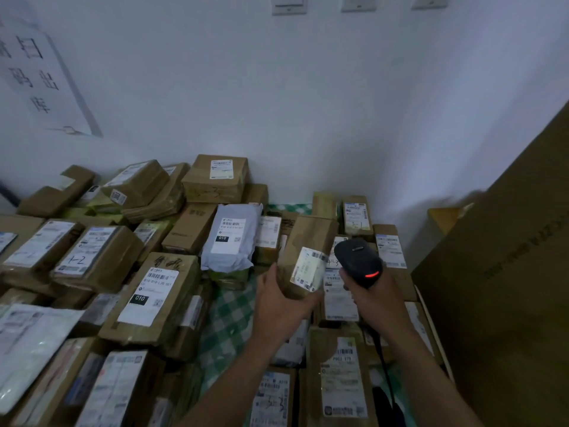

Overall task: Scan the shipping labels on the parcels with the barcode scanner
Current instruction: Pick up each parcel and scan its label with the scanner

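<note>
Head view: one brown parcel (308, 241) is held above the right half of the green checked cloth (224, 322). The left hand (277, 303) grasps it from below, fingers curled round its lower end. Its one shipping label (308, 269) faces right, just beside the one black barcode scanner (358, 260). The right hand (369, 297) has its fingers clenched round the scanner's handle. A red light shows on the scanner, and its cable (385, 365) hangs toward the near edge.

Other parcels (98, 260), well over a dozen and all sealed, are stacked along the cloth's left, far and right edges; an exact count cannot be made. One pale mailer bag (231, 241) lies among them. One big cardboard carton (508, 272) stands at the right edge, its inside hidden. The wall has one paper sheet (40, 72) and three wall plates (289, 4).
</note>
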Demonstrator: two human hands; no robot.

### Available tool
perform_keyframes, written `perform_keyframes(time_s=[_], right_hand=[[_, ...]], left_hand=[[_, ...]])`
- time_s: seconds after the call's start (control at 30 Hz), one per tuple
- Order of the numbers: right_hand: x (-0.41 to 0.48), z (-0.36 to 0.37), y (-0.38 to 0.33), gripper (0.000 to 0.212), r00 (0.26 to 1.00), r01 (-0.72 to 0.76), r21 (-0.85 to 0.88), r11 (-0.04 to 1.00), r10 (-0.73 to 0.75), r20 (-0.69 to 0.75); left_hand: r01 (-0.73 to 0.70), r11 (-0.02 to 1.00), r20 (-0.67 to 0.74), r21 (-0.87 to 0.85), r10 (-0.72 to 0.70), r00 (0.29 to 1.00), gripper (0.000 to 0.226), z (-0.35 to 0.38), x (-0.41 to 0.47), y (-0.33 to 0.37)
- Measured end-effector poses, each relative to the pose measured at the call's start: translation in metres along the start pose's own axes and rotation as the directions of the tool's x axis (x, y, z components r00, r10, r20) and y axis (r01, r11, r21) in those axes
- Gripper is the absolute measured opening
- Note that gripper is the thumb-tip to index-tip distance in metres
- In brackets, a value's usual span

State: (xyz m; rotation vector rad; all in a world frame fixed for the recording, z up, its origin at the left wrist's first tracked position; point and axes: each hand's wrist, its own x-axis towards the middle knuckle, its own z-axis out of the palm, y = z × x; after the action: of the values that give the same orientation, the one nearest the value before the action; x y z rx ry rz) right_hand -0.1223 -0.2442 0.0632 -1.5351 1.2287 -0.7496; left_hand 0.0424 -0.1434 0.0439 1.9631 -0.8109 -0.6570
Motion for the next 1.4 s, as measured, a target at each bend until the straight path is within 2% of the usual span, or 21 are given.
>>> perform_keyframes(time_s=[0.03,0.17,0.23,0.3,0.43,0.53,0.63,0.87,1.0,1.13,1.2,1.4], right_hand=[[-0.003,-0.002,-0.001,0.049,0.999,0.014,0.047,0.999,-0.012,-0.031],[-0.013,-0.011,-0.006,0.045,0.995,0.057,0.181,0.982,-0.041,-0.091],[-0.014,-0.016,-0.004,0.054,0.988,0.075,0.183,0.980,-0.048,-0.146],[-0.015,-0.021,-0.002,0.059,0.983,0.067,0.214,0.974,-0.027,-0.184],[-0.014,-0.030,0.001,0.053,0.981,0.050,0.253,0.966,0.000,-0.194],[-0.014,-0.031,-0.001,0.056,0.975,0.060,0.269,0.961,0.001,-0.224],[-0.014,-0.029,-0.004,0.054,0.971,0.081,0.240,0.968,-0.022,-0.239],[-0.025,-0.025,-0.022,0.042,0.985,0.092,0.155,0.984,-0.067,-0.156],[-0.032,-0.027,-0.032,0.032,0.998,0.046,0.151,0.987,-0.038,-0.057],[-0.036,-0.026,-0.036,0.032,0.989,-0.039,0.113,0.993,0.023,0.145],[-0.036,-0.024,-0.037,0.031,0.975,-0.060,0.074,0.995,0.042,0.219],[-0.036,-0.018,-0.036,0.025,0.959,-0.066,0.005,0.998,0.062,0.277]], left_hand=[[0.002,1.000,0.029,-0.012,-0.002,1.000,0.099,0.006,-0.008,0.004],[-0.021,1.000,0.116,0.010,0.020,0.993,0.131,0.026,-0.028,0.018],[-0.049,0.999,0.153,-0.003,0.049,0.987,0.119,0.029,-0.037,0.027],[-0.090,0.995,0.160,-0.042,0.096,0.982,0.089,0.031,-0.042,0.031],[-0.070,0.990,0.130,-0.125,0.086,0.988,0.052,0.024,-0.042,0.036],[-0.078,0.987,0.212,-0.141,0.107,0.971,0.059,0.020,-0.040,0.038],[-0.132,0.989,0.257,-0.067,0.145,0.955,0.069,0.022,-0.039,0.037],[-0.132,0.991,0.156,-0.031,0.135,0.979,0.071,0.024,-0.025,0.022],[-0.054,0.997,0.064,-0.062,0.058,0.996,0.078,0.022,-0.006,0.009],[0.021,0.996,0.010,-0.086,-0.020,1.000,0.117,0.027,0.008,-0.004],[0.033,0.992,-0.010,-0.118,-0.035,0.999,0.126,0.027,0.010,-0.004],[0.030,0.979,-0.068,-0.203,-0.044,0.997,0.120,0.030,0.020,-0.010]])
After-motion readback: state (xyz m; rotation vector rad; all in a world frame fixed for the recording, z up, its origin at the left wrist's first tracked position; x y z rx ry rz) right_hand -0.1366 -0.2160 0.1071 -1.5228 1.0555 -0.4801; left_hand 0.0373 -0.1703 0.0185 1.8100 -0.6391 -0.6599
